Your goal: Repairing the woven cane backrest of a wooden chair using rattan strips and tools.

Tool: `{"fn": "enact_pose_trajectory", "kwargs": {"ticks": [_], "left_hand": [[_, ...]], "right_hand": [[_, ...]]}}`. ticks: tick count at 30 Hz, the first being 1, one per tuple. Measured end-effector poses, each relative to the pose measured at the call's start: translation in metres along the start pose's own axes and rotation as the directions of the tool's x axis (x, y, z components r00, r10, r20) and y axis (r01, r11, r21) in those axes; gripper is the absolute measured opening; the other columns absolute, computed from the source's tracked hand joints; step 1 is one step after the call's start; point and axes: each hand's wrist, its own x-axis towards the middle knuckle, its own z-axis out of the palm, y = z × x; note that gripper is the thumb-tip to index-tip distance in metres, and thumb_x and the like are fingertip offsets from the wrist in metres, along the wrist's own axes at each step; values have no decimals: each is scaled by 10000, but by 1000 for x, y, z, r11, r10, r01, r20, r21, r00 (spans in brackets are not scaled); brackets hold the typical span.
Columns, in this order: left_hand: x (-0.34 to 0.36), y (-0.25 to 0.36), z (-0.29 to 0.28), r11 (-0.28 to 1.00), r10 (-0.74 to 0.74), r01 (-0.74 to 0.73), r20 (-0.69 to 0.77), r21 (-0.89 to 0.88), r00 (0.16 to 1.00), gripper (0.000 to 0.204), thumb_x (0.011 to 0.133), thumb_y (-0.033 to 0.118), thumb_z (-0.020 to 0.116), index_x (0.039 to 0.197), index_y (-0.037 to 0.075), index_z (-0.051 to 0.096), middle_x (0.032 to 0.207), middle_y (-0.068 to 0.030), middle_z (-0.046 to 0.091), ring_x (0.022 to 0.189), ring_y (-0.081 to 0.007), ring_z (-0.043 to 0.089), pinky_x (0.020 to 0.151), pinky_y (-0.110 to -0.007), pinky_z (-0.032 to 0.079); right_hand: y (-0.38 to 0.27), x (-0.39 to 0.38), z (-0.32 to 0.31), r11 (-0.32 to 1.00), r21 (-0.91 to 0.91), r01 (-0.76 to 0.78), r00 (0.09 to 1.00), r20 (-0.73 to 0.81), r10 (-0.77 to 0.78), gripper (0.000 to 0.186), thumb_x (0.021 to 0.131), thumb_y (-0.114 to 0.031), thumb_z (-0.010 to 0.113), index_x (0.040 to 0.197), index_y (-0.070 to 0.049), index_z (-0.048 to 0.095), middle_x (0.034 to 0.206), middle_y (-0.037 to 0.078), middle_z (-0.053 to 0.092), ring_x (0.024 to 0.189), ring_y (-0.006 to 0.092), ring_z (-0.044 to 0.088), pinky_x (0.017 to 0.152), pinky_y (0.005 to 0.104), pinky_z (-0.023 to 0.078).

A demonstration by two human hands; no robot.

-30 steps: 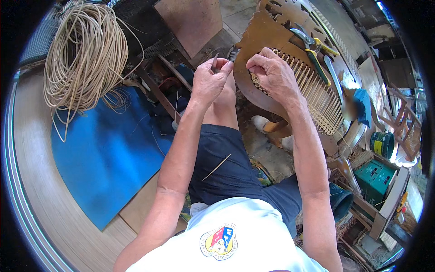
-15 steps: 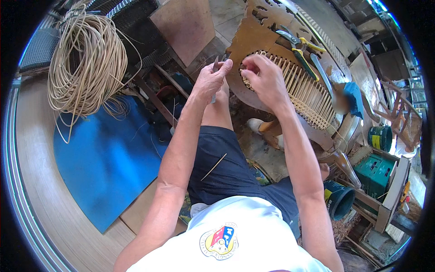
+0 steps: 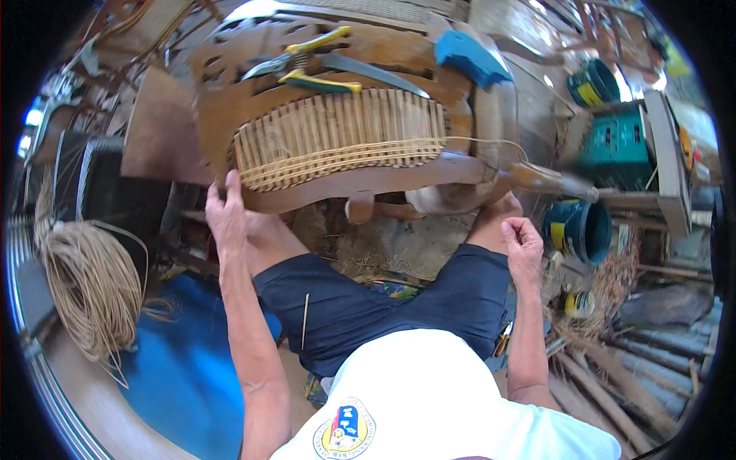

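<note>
A brown wooden chair frame (image 3: 368,181) with carved cut-outs lies in front of me. Its oval opening carries a panel of upright cane strips (image 3: 337,121), with several strands woven across the near part. One loose cane strand (image 3: 483,140) runs off the panel's right side and bends down over the wood. My left hand (image 3: 228,215) is at the frame's left edge, thumb and finger apart; its other fingers are mostly hidden. Above my right knee, my right hand (image 3: 524,249) is curled with thumb against fingers; anything inside is too small to make out.
Pruning shears (image 3: 300,63), a grey blade (image 3: 376,74) and a blue block (image 3: 471,58) rest on the frame. A cane coil (image 3: 92,291) hangs at left above a blue sheet (image 3: 180,368). Right stand dark buckets (image 3: 579,230) and a green crate (image 3: 616,149). A thin stick (image 3: 305,322) lies on my shorts.
My view has swung right. My hands, close together before, are now far apart, the right one drawn toward my right knee. The dark blade seen at my left hand no longer shows.
</note>
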Motion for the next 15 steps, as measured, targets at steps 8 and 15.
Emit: {"fn": "enact_pose_trajectory", "kwargs": {"ticks": [8, 15], "left_hand": [[-8, 66, 5, 554, 152, -35, -60, 832, 987, 475, 988, 337, 742, 1284, -27, 666, 1162, -131, 708, 1082, -182, 637, 966, -336, 495], [-118, 144, 124, 939, -3, -102, 307, 328, 952, 260, 983, 241, 754, 1153, 44, 745, 1022, -18, 715, 901, -98, 624, 848, -272, 519]], "right_hand": [[-23, 49, -10, 907, -291, 306, 909, -195, -369, 149, 966, -138, 749, 1076, -39, 728, 936, 23, 664, 779, 130, 584, 710, 286, 493], [-74, 93, 51, 762, -389, 517, 810, -65, -583, 341, 938, -233, 757, 1242, -89, 698, 1163, 87, 662, 1042, 306, 620, 917, 418, 500]]}}
